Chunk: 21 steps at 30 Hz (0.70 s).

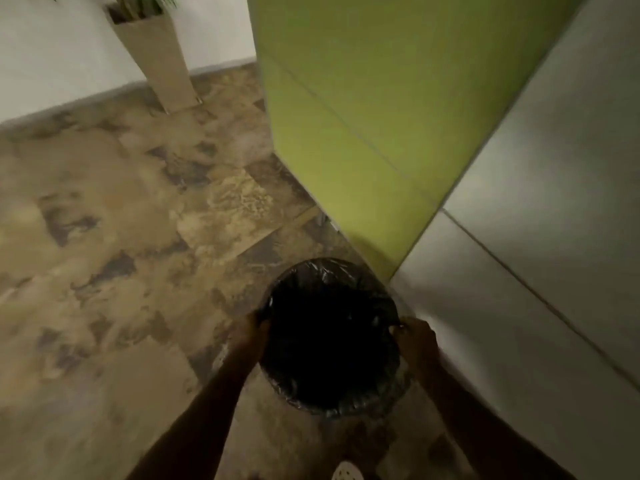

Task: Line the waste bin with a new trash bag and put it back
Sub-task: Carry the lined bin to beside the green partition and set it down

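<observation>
— Where do we stand with the lining?

— Mostly done, we judge. The waste bin (330,341) sits low and centre-right in the frame, and the black trash bag (311,271) is already draped inside it and folded over the rim all round.

— And our hands?

— Our left hand (251,332) is closed on the bag-covered rim at its left edge; our right hand (414,337) pinches the rim at the right edge — both gripping bin and liner together.

— What is left?

— Putting it back. The bin is just beside the grey cabinet (536,271) and the green panel (363,133), over the mottled floor (121,237). We cannot tell whether it rests on the floor yet.
</observation>
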{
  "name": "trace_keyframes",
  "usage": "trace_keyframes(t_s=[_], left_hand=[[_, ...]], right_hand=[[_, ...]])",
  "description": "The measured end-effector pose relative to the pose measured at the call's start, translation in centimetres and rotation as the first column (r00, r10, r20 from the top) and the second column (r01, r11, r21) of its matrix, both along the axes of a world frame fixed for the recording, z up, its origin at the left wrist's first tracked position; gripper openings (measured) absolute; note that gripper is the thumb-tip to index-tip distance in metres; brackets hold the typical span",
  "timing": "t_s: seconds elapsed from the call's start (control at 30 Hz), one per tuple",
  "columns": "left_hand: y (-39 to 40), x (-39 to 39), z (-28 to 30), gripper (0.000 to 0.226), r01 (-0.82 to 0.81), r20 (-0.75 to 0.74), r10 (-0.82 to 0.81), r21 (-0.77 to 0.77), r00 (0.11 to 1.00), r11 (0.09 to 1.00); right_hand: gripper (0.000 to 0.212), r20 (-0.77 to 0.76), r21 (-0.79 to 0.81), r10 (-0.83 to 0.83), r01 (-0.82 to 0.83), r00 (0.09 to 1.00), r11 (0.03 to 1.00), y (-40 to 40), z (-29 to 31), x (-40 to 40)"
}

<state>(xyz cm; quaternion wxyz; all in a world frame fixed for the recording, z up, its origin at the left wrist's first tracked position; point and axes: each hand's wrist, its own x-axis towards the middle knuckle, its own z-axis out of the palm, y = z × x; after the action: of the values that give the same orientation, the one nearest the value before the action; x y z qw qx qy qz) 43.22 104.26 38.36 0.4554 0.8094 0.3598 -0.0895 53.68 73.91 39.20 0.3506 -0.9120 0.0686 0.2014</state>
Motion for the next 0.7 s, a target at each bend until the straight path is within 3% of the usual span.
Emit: trace_keyframes(t_s=[0.13, 0.4, 0.7], left_hand=[[1.6, 2.1, -7.6, 0.018, -0.016, -0.023, 0.016, -0.017, 1.000, 1.000], [4.6, 3.6, -21.1, 0.028, -0.077, -0.100, 0.071, -0.057, 0.992, 0.995], [4.4, 1.8, -30.2, 0.019, -0.110, -0.143, 0.094, -0.104, 0.985, 0.988]], right_hand=[[0.019, -0.034, -0.030, 0.021, -0.022, 0.999, 0.999, 2.3, -7.4, 3.4], [0.014, -0.066, -0.095, 0.037, -0.043, 0.997, 0.995, 5.7, -20.2, 5.7], [0.019, -0.142, -0.097, 0.021, -0.035, 0.990, 0.995, 6.4, -29.0, 3.8]])
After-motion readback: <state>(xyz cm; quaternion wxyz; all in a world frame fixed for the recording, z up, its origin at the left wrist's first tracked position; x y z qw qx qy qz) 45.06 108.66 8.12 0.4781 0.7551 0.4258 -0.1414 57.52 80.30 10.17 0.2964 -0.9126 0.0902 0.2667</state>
